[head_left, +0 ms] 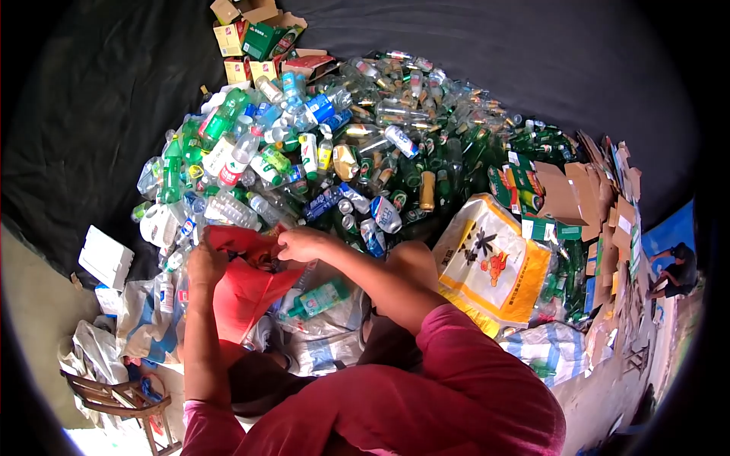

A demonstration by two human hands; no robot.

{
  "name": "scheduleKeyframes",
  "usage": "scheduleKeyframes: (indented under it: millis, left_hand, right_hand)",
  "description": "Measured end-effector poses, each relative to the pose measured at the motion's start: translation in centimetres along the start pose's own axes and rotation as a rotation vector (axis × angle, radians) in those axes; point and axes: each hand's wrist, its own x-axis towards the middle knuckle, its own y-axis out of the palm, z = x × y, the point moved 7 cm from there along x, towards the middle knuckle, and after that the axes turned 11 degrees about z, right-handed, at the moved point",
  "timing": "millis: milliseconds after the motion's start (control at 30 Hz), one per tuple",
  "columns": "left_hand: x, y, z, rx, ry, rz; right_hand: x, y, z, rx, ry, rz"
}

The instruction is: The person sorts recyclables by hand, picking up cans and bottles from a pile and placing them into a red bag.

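Observation:
A red plastic bag [251,296] hangs between my two hands in front of my knees, its mouth pulled apart. My left hand [207,264] is closed on the left side of the rim. On the right side, my right hand [301,245] pinches the bag's edge. Something dark shows inside the mouth, too shadowed to make out. Just right of the bag, a green-tinted plastic bottle [321,299] lies on its side over a white woven sack [323,351]. Beyond my hands, a heap of plastic bottles, cans and glass bottles [304,163] spreads out.
A white and yellow printed sack [494,262] lies right of my knee. Flattened cardboard [566,194] is stacked farther right, with boxes [262,38] behind the heap. A white foam box [105,257] and a wooden stool [114,395] stand left. Another person [675,271] sits far right.

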Motion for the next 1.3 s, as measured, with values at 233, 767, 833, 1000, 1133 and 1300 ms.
scheduleKeyframes:
  millis: [233, 767, 833, 1000, 1133, 1300]
  left_hand:
    - [0.0, 0.1, -2.5, 0.044, -0.084, 0.177]
    - [-1.4, 0.8, -5.1, -0.102, 0.115, 0.289]
    - [-1.8, 0.6, -5.5, -0.147, 0.159, 0.278]
    - [-2.0, 0.7, -6.4, -0.084, 0.157, 0.294]
    - [-1.2, 1.7, -5.2, -0.134, 0.179, 0.278]
    - [-1.1, 1.9, -5.3, -0.112, 0.22, 0.275]
  right_hand:
    - [-2.9, -0.3, -0.7, 0.009, 0.078, 0.096]
    - [-21.4, -18.2, -16.0, 1.06, 0.01, -0.776]
    - [-22.7, -16.2, -25.3, 1.276, 0.033, -1.051]
    - [-20.8, 0.5, -43.3, 1.346, 0.599, -0.596]
    - [-19.1, 7.0, -42.9, 1.138, 0.889, -0.656]
    - [-15.4, 8.8, -43.1, 1.217, 0.902, -0.765]
